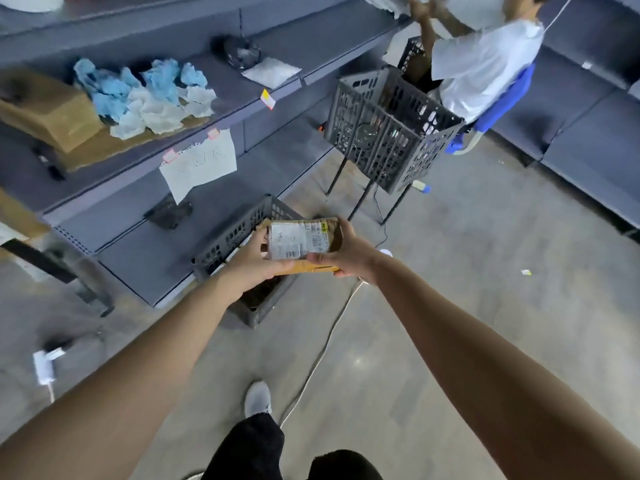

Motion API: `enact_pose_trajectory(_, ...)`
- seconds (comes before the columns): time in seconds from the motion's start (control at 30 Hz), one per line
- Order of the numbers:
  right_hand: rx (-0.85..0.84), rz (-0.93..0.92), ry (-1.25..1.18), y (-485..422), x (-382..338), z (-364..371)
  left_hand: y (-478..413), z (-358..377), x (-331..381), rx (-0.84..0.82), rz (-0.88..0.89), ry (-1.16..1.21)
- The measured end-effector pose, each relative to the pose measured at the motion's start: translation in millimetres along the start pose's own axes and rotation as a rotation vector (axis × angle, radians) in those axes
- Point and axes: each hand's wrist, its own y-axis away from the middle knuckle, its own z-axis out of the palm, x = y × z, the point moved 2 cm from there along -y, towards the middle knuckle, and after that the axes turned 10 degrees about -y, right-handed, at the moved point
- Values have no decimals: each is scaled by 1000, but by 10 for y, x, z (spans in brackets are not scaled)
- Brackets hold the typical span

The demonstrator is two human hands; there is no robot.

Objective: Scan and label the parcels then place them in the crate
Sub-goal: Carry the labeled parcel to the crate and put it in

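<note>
I hold a small brown cardboard parcel with a white barcode label on top, out in front of me with both hands. My left hand grips its left end, thumb on top beside the label. My right hand grips its right end, fingers wrapped round the far side. The parcel hangs over the near right corner of a dark grey slatted crate on the floor beside the shelving. What lies in the crate is mostly hidden behind my hands.
Grey shelving runs along the left, with crumpled blue and white wrapping, a brown box and a taped paper note. A second grey crate stands on a metal stand ahead, a person bent beside it. A white cable crosses the floor.
</note>
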Motion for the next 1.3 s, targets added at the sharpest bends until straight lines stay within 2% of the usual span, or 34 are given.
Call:
enact_pose_trajectory(0.23,-92,-75,134,-1059,-234,-243,-790,-152,-11,106,-59,-80)
enact_pose_trajectory(0.37,-168,-148,338,-1699,-217,-352,-1218,-86,-107,202,-91,-128)
enact_pose_trajectory(0.47,-327,-125,399,-2243,-54,-322,-1473,53,-346,271,-204,-137)
enact_pose_trajectory(0.57,-403,-147,400,-2696,176,-290,-1668,249,-652,323,-316,-165)
enact_pose_trajectory(0.77,-506,-151,498,-3654,844,74,-2178,493,-1525,367,-444,-215)
enact_pose_trajectory(1.07,-627,-74,667,-5131,2263,1290,-3084,769,-3390,408,-595,-255)
enact_pose_trajectory(1.2,-675,-89,819,-5655,2744,1691,-3463,878,-4002,365,-680,-278)
enact_pose_trajectory(1.3,-799,-133,1027,-5958,2949,1972,-3687,921,-4361,330,-711,-299)
